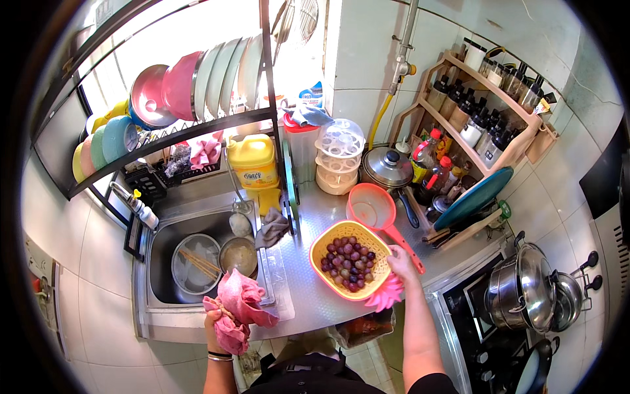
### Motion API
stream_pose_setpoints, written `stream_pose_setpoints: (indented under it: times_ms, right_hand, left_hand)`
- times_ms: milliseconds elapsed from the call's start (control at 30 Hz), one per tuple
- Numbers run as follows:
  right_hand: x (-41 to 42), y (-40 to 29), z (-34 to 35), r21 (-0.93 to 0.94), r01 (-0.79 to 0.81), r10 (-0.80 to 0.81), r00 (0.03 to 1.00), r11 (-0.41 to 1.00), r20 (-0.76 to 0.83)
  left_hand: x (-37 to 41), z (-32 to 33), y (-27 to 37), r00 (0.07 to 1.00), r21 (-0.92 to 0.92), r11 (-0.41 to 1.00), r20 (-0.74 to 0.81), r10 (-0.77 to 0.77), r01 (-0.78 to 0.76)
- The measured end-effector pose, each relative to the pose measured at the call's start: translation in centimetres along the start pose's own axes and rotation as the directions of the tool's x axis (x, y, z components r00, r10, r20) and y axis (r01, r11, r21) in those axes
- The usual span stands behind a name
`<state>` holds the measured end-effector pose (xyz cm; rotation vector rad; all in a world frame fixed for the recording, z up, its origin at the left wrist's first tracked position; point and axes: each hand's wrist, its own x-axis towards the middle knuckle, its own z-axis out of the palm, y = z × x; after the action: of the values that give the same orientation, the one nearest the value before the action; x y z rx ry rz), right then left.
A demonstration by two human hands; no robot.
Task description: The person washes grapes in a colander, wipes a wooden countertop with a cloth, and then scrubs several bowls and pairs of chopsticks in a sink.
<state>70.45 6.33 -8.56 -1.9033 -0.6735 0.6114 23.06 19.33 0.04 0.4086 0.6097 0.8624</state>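
My left hand [213, 317] is closed around a bunched pink cloth [236, 310] in front of the sink's near edge. With my right hand [402, 264] I grip the right rim of a yellow plastic basket [322, 280] on the steel counter. Dark red and purple grapes [348, 261] lie inside it. Just below my right hand, a pink petal-shaped plastic item [386, 293] is partly hidden by the basket. A red plastic ladle [371, 207] rests behind the basket, its handle running past my right hand.
The sink [162, 290] at left holds a strainer or bowl with chopsticks [199, 264] and a metal bowl [238, 257]. A dish rack [197, 128] overhangs it. A gray cloth [272, 229] lies beside the sink. Pots [521, 290] stand on the stove at right; a lidded pan [389, 167] is behind.
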Motion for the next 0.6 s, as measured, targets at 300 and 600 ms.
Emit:
stream_pose_setpoints:
  times_ms: [300, 600]
  right_hand:
    - [-1.5, 1.2, -0.9, 0.302, -0.027, -0.006, 0.994, 0.953, 0.110]
    - [3.0, 0.2, 4.2, 0.249, 0.033, -0.053, 0.996, 0.968, 0.076]
  left_hand:
    - [1.4, -0.4, -1.7, 0.994, 0.078, 0.995, 0.082, -0.068, 0.062]
    - [3.6, -2.1, -2.8, 0.990, 0.117, 0.986, 0.062, -0.123, 0.115]
